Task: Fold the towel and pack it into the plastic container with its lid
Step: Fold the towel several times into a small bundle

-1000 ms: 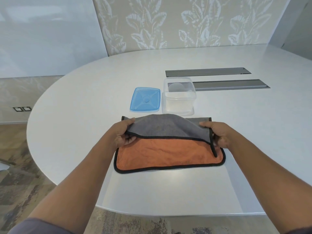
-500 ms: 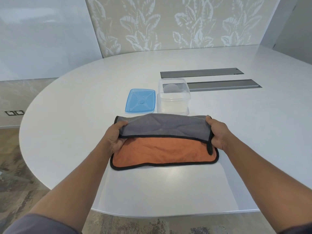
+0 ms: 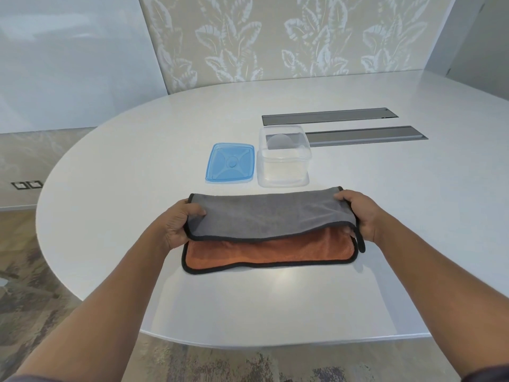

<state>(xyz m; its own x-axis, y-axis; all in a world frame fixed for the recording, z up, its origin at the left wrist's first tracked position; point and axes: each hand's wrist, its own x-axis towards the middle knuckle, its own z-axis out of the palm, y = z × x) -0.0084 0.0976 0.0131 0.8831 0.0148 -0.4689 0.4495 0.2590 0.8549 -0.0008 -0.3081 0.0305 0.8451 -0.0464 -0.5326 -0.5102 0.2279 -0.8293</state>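
Note:
A towel (image 3: 264, 219), grey on one face and orange on the other with black edging, lies on the white table (image 3: 385, 216). Its grey flap is folded toward me and covers most of the orange face. My left hand (image 3: 177, 224) pinches the flap's left corner. My right hand (image 3: 360, 213) holds the right corner, beside a black hanging loop. Just behind the towel stands the clear plastic container (image 3: 283, 157), empty and uncovered. Its blue lid (image 3: 230, 164) lies flat on the table to the container's left.
Two long grey cable hatches (image 3: 330, 117) are set into the table behind the container. The table's curved front edge runs below my forearms, with patterned carpet beyond it. A leaf-patterned wall stands at the back.
Both hands have drawn the grey flap further toward me, so less orange shows. The view has shifted slightly.

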